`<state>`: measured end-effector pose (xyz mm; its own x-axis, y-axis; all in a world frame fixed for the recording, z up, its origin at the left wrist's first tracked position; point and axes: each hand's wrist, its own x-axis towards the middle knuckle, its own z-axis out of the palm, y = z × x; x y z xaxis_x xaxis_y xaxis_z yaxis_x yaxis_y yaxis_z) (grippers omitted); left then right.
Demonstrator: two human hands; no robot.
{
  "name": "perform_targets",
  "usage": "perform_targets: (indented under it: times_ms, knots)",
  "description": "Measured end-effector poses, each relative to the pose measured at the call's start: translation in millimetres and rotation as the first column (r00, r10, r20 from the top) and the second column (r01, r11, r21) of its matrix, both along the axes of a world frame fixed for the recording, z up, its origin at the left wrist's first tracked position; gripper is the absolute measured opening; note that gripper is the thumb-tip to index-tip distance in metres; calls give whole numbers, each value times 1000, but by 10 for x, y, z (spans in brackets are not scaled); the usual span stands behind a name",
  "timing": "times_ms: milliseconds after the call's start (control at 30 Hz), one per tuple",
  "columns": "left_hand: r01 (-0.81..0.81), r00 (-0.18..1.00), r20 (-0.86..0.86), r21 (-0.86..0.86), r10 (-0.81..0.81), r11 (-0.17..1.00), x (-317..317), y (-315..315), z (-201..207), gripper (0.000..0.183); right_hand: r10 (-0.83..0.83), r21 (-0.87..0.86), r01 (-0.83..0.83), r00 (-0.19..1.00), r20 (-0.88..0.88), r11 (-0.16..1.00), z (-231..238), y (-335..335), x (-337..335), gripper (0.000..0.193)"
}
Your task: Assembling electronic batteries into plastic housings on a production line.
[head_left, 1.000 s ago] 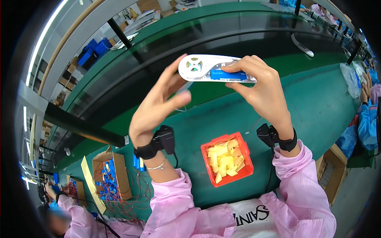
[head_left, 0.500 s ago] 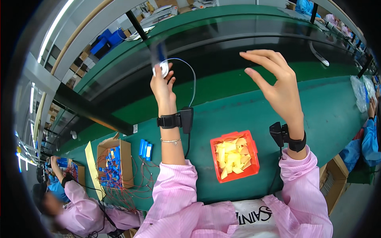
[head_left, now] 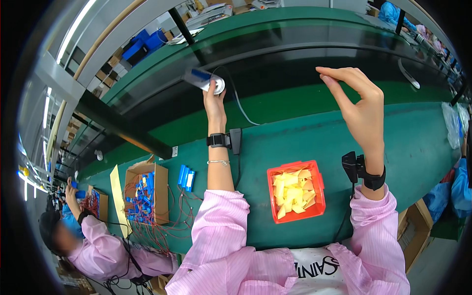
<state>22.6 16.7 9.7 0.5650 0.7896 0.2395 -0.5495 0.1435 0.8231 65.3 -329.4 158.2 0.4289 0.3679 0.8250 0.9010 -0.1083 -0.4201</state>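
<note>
My left hand (head_left: pixel 215 105) is raised over the dark belt, its fingers closed on a white roll (head_left: pixel 217 85). A blurred clear-and-blue piece sticks out from the roll toward the left. From the roll a thin pale strip (head_left: pixel 236 96) loops over and hangs down to the right, its lower end near the table's far edge. My right hand (head_left: pixel 361 101) is up over the belt too, thumb and forefinger meeting at the tips; whether something tiny is between them I cannot make out. Below, between my forearms, a red bin (head_left: pixel 320 201) holds yellow paper pieces (head_left: pixel 294 191).
On the left stand a cardboard box (head_left: pixel 161 194) of blue wired cells and a small blue battery pack (head_left: pixel 186 178). A co-worker (head_left: pixel 105 250) sits further left. A dark post (head_left: pixel 123 125) slants above the table. Plastic bags (head_left: pixel 450 123) lie at the right.
My left hand has turned the roll, and its blurred piece now points left rather than up. The strip hangs lower. My right thumb and forefinger have come together.
</note>
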Motion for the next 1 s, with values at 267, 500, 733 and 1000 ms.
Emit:
perform_targets:
  times_ms: [267,500,733,1000]
  knots:
    - [34,972,231,43,-43,998,-80,-204,256,44,23,-6,-24,999,-31,1000,-20,11,-28,16]
    - [-140,935,-350,-206,61,968,-397,662,-354,26,49,-23,-51,996,-71,998,-42,46,-32,16]
    - [163,184,-713,701,677,694,-661,1028,-559,50,85,-61,-89,995,-58,994,5,141,-179,17]
    - [583,306,-844,532,440,614,-1535,24,1088,21,-67,-124,64,998,-19,990,7,-87,60,21]
